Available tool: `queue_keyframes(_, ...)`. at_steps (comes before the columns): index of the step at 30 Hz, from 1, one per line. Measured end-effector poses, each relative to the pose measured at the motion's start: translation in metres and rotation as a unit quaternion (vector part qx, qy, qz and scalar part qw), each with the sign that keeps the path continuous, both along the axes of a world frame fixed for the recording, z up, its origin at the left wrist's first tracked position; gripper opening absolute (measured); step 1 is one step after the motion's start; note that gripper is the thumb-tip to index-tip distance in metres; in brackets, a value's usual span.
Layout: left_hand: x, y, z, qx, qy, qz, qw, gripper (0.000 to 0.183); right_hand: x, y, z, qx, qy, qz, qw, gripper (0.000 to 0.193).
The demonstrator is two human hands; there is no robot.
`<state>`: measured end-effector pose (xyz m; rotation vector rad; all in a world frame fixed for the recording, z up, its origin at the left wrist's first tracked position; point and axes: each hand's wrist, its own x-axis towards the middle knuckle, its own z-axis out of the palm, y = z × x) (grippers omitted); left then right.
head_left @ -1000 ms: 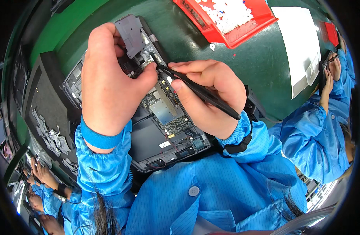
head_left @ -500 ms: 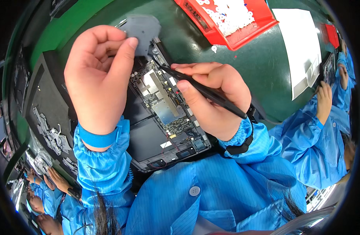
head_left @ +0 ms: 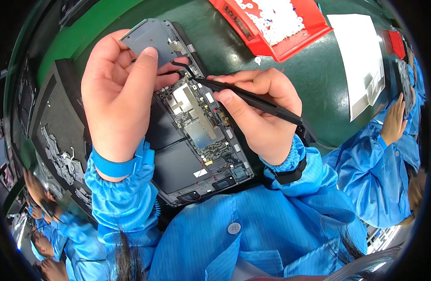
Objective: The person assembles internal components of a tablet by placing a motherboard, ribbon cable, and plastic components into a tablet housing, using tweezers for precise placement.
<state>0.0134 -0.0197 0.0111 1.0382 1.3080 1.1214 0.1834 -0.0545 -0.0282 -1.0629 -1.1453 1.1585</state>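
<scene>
An opened tablet-like device (head_left: 173, 157) lies in front of me, its circuit board (head_left: 201, 133) and silver shield plates exposed. At its far end my left hand (head_left: 119, 91) pinches a thin grey plate (head_left: 152, 37), tilted up, with the thumb on its face. My right hand (head_left: 267, 100) is closed around black tweezers (head_left: 253, 100), which point left to the board's upper edge. A thin dark curved piece (head_left: 185, 67) runs from the tweezers' end towards my left fingers; whether it is the bent tip or a cable I cannot tell.
A red bin (head_left: 290, 47) of small white pieces stands at the far right, beside a white sheet (head_left: 360, 61). To the left, a dark tray (head_left: 61, 112) holds grey scrap-like parts (head_left: 61, 157). Co-workers in blue work on both sides, one hand (head_left: 394, 122) at right.
The grey plate has turned and tilted, showing more of its face. My left fingers have reached lower towards the board. The tweezers have shifted slightly. The co-worker's hand at right has moved.
</scene>
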Motion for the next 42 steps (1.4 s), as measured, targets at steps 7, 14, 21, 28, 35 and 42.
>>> queue_keyframes(7, -0.002, -0.002, -0.005, -0.023, 0.014, 0.001, 1.0, 0.026, -0.001, -0.002, 0.0, -0.019, 0.01, 0.006, 1.0, 0.018)
queue_keyframes(14, -0.006, -0.003, 0.004, -0.001, -0.005, -0.004, 1.0, 0.026, 0.001, 0.001, 0.008, -0.03, 0.072, 0.027, 0.997, 0.019)
queue_keyframes(21, -0.008, -0.003, 0.007, -0.009, -0.013, -0.01, 1.0, 0.024, 0.004, 0.0, 0.011, -0.043, 0.103, 0.046, 0.993, 0.019)
queue_keyframes(28, -0.007, -0.002, 0.006, -0.009, -0.01, -0.009, 1.0, 0.024, 0.002, 0.0, 0.01, -0.063, 0.145, 0.047, 0.986, 0.017)
queue_keyframes(35, 0.001, -0.006, -0.002, 0.085, 0.116, 0.006, 0.99, 0.027, 0.0, -0.001, 0.002, 0.008, 0.027, 0.007, 1.0, 0.018)
queue_keyframes(42, 0.001, -0.005, -0.003, 0.075, 0.228, -0.019, 0.971, 0.024, -0.004, 0.003, -0.003, 0.083, -0.076, 0.003, 0.994, 0.019)
